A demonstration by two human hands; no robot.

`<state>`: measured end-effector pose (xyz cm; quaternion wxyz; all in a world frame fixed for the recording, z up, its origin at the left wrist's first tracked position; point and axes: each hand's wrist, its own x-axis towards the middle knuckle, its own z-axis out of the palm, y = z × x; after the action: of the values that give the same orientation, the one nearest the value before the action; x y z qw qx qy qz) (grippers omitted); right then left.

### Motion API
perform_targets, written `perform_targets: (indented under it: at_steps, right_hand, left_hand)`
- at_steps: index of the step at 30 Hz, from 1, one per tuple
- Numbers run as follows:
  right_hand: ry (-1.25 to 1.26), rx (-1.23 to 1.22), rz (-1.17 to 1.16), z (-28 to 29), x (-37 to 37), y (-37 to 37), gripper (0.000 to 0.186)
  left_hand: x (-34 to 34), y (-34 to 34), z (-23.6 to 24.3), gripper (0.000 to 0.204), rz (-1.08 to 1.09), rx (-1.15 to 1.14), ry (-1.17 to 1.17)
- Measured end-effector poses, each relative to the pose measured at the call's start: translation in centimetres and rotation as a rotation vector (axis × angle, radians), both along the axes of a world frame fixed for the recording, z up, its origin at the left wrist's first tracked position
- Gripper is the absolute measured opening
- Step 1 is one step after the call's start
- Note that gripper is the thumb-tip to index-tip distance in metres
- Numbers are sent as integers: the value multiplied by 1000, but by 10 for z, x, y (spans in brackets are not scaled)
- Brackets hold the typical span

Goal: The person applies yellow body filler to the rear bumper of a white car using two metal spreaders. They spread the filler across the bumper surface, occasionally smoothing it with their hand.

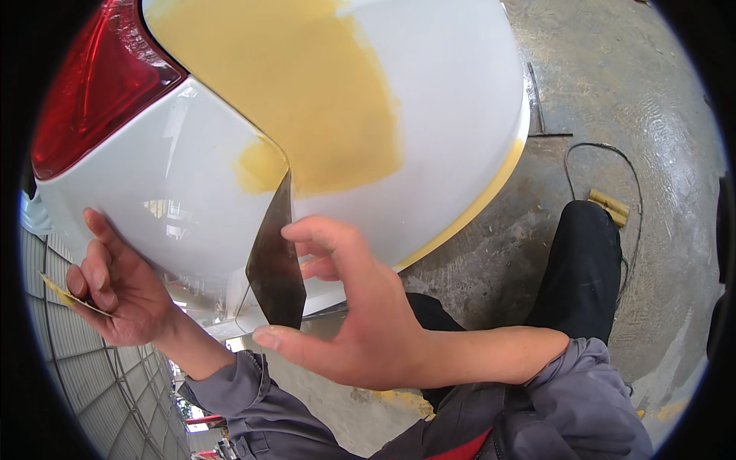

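My left hand (pixel 123 295), at the lower left beside the white bumper panel (pixel 452 100), holds a thin flat card (pixel 65 290) smeared with yellow, its fingers curled and index finger raised. My right hand (pixel 356 314) holds a dark, thin, angular sheet (pixel 272 257) by its edges, index finger at the right edge and thumb at the lower end. The sheet's top point meets the panel seam, just below a broad yellow filler patch (pixel 314 115). A red tail light (pixel 100 92) sits at the upper left.
My dark-clad knee (pixel 575 253) is at the right, above a concrete floor (pixel 644 92). A yellow block (pixel 608 205), a looping cable (pixel 636 176) and a thin metal bar (pixel 548 133) lie there. A grey ribbed surface (pixel 73 360) shows at the lower left.
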<state>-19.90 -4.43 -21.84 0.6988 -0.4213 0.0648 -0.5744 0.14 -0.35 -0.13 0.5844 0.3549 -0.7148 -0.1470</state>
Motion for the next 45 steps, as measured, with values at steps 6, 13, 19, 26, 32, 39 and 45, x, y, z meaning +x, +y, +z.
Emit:
perform_targets:
  at_steps: [6,13,19,26,32,39,45]
  right_hand:
    - [-17,3,29,0,3,1,84]
    - [-39,15,43,1,6,2,84]
    - [-31,33,68,3,5,5,84]
    - [11,26,128,0,-3,10,84]
    - [35,-214,339,-25,-55,4,73]
    - [92,-512,87,-64,-105,-20,56]
    - [220,-575,200,-81,-123,-25,53]
  left_hand:
    - [3,0,2,23,-10,15,-24]
    - [5,0,4,19,-15,19,-50]
    - [6,-1,4,21,-23,23,-39]
    - [3,0,2,29,-24,40,-9]
    - [-20,9,-31,41,-15,115,5]
    - [-169,31,-173,48,841,322,1041]
    - [-166,59,-184,49,508,489,1052]
